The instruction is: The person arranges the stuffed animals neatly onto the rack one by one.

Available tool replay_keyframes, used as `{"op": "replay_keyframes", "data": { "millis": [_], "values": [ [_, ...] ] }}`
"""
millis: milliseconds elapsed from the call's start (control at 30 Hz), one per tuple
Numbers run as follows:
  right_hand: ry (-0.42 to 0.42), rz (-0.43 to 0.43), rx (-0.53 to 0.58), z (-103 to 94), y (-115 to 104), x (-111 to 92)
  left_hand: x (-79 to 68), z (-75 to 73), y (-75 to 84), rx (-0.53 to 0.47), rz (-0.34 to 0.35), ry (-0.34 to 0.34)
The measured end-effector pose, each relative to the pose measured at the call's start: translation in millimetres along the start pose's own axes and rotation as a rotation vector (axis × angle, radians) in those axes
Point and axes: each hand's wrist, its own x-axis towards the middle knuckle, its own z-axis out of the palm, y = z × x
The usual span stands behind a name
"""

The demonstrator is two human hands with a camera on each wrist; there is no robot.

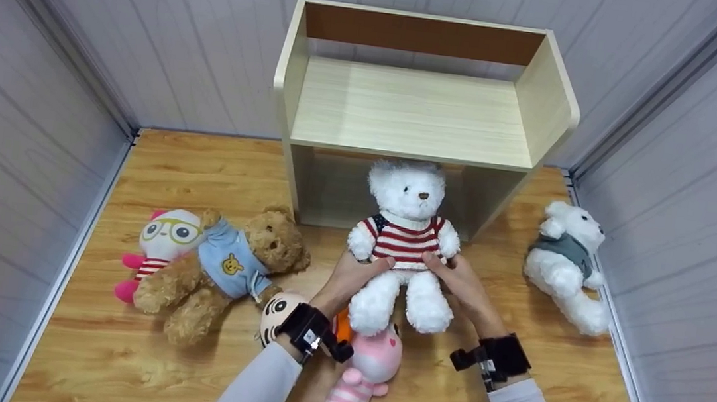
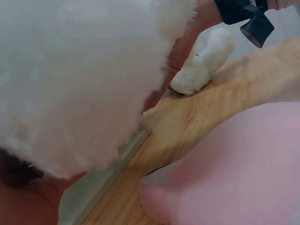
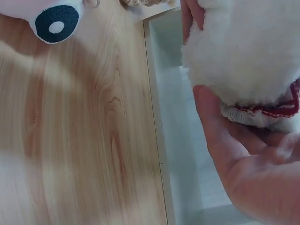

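Observation:
A white teddy bear (image 1: 409,243) in a red-and-white striped sweater is held upright before the shelf's lower compartment, facing the head camera. My left hand (image 1: 350,277) grips its lower body on one side, thumb across the sweater's hem. On the other side my right hand (image 1: 466,285) grips it the same way. White fur (image 2: 84,84) fills much of the left wrist view. In the right wrist view, the right hand (image 3: 253,164) curls round the bear (image 3: 248,51) by the sweater's edge. Below the bear's feet lies a pink striped plush toy (image 1: 355,394).
A pale wooden shelf (image 1: 414,113) stands against the back wall. Left lie a brown teddy bear (image 1: 232,264) in blue and a plush with yellow glasses (image 1: 170,234). A striped-face plush (image 1: 280,312) is partly behind my left wrist. Another white bear (image 1: 565,263) leans near the right wall.

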Motion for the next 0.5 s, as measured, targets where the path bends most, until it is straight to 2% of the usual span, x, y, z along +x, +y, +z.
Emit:
{"op": "replay_keyframes", "data": {
  "millis": [167, 300, 500],
  "values": [
    [-0.028, 0.024, -0.019, 3.0, 1, -2, 0.9, 2.4, -1.2, -0.022, -0.007, 0.008],
    [-0.044, 0.001, -0.034, 9.2, 4, 1, 1.0, 3.9, -3.6, -0.041, -0.028, 0.024],
    [-0.003, -0.015, -0.062, 13.4, 4, 6, 2.7, 5.3, -4.3, -0.009, -0.027, 0.010]
  ]
}}
